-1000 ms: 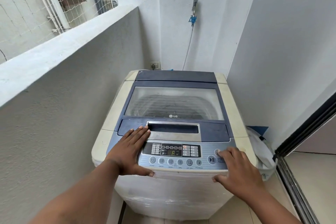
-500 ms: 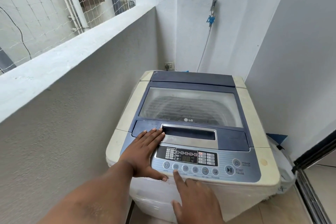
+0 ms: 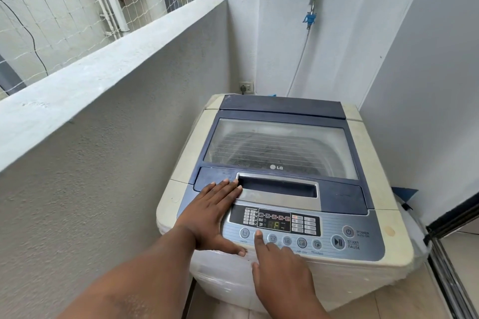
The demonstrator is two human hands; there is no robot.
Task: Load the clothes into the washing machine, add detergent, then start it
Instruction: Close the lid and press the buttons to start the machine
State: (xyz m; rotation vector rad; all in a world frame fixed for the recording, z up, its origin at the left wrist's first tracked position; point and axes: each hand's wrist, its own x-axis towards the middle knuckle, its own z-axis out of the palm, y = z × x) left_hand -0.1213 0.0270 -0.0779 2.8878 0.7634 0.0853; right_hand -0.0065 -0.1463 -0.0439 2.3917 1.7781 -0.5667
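1. Washing machine sits in the corner, against the grey parapet wall; its lid is down and dark laundry is faintly visible through the lid window.
2. Your left hand lies flat on the machine's near-left top, fingers straight and together, tips at the left end of the lid handle recess, thumb along the front edge.
3. Your right hand is at the machine's front edge, index finger extended onto the second round button from the left in the control panel row; other fingers curled, holding nothing.
4. Panel display is lit with green characters; start/pause button is further right on the panel, untouched.
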